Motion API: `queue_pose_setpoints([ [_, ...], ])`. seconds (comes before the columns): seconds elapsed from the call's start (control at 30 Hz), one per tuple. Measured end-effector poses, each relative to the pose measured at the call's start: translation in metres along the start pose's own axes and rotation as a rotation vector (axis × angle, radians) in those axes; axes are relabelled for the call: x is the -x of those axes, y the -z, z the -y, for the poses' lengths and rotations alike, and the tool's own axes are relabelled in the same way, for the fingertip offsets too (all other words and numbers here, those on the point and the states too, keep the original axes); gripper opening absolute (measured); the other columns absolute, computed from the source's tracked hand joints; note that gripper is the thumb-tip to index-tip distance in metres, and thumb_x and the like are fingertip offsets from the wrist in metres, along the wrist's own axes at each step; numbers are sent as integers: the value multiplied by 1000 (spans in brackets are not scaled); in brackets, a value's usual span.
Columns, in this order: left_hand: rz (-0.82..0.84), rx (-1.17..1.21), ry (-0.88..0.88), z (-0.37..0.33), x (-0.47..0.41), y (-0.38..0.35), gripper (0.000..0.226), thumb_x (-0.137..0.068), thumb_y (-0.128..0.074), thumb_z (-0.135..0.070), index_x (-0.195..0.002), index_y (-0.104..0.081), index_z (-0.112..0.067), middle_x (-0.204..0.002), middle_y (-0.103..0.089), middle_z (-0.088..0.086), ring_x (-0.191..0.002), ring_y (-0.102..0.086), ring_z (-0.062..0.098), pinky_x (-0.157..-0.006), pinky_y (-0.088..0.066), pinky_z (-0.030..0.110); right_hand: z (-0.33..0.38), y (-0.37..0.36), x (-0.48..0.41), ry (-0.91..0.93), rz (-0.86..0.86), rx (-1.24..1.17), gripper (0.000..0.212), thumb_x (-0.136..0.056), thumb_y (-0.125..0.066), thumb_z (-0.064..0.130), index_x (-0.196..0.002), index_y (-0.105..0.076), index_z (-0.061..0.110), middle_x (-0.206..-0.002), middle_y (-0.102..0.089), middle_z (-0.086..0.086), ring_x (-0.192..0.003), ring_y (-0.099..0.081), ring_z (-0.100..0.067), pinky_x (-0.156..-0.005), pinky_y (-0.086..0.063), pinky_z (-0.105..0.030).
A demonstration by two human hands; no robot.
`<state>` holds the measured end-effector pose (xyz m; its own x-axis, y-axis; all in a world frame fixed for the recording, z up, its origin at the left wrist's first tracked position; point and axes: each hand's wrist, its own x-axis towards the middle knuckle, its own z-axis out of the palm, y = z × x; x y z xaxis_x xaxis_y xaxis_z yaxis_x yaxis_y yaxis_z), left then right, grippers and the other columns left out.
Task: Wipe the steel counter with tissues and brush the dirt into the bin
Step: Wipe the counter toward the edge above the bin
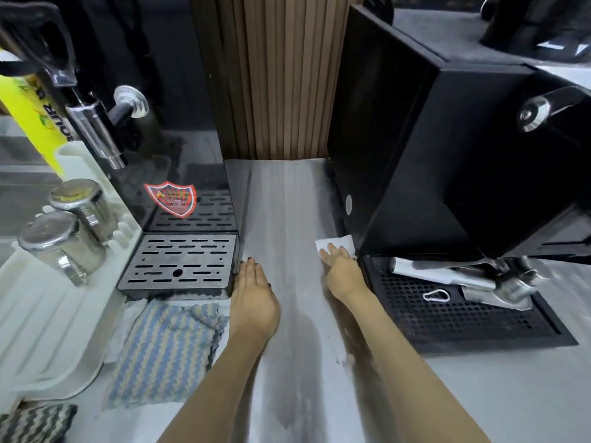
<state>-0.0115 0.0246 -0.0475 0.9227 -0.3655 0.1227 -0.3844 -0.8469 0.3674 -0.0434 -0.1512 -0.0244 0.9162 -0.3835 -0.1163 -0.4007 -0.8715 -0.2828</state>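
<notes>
The grey steel tabletop (287,203) is streaked. The right hand (342,266) presses a white paper tissue (335,243) flat onto it, fingers straight and slightly apart, just beside the black box-shaped machine (447,155). The tissue's near part is hidden under the hand. The left hand (254,292) lies flat, fingers straight and together, just beside the slotted metal drip tray (182,266).

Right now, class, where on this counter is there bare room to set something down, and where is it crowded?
Bare: the steel counter lane between the left drip tray and the black machine; also the near-right stretch in front of the perforated tray. Crowded: left side, with striped cloth and rack.
</notes>
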Motion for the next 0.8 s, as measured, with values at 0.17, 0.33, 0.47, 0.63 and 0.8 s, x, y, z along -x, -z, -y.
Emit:
queue_pose_setpoints([
  [0.17,2,-4,1,-1,2,0,59,-90,-31,-9,-145,-13,0,-155,-11,13,-144,-5,24,-117,-1,31,9,-6,114,123,110,-213,63,-88,-28,-9,-143,-31,21,-156,-13,3,-145,-4,-15,-116,-3,-27],
  [0.33,2,-26,-14,1,1,0,59,-90,-31,-8,-145,-12,0,-155,-9,13,-144,-4,24,-118,0,31,24,29,93,60,-50,-433,62,-85,-32,-16,-136,-43,16,-152,-28,-3,-143,-18,-20,-119,-9,-30],
  [0.47,10,-13,-15,0,3,1,58,-90,-31,-8,-145,-13,0,-155,-10,13,-144,-4,24,-118,0,31,19,26,0,21,-59,-366,70,-80,-28,-15,-138,-42,22,-151,-30,-4,-142,-20,-26,-118,-14,-38],
  [0.63,7,5,-4,0,0,1,57,-90,-30,-7,-144,-15,0,-155,-12,13,-144,-6,24,-118,-2,32,26,0,-17,105,7,-160,67,-85,-30,-11,-145,-27,21,-156,-16,0,-144,-7,-22,-116,1,-36],
  [0.8,1,5,2,0,0,2,57,-90,-32,-7,-144,-17,1,-154,-13,14,-143,-7,25,-118,-3,32,22,-19,53,300,42,-236,71,-81,-31,-16,-141,-36,21,-153,-26,0,-144,-14,-18,-116,0,-28],
])
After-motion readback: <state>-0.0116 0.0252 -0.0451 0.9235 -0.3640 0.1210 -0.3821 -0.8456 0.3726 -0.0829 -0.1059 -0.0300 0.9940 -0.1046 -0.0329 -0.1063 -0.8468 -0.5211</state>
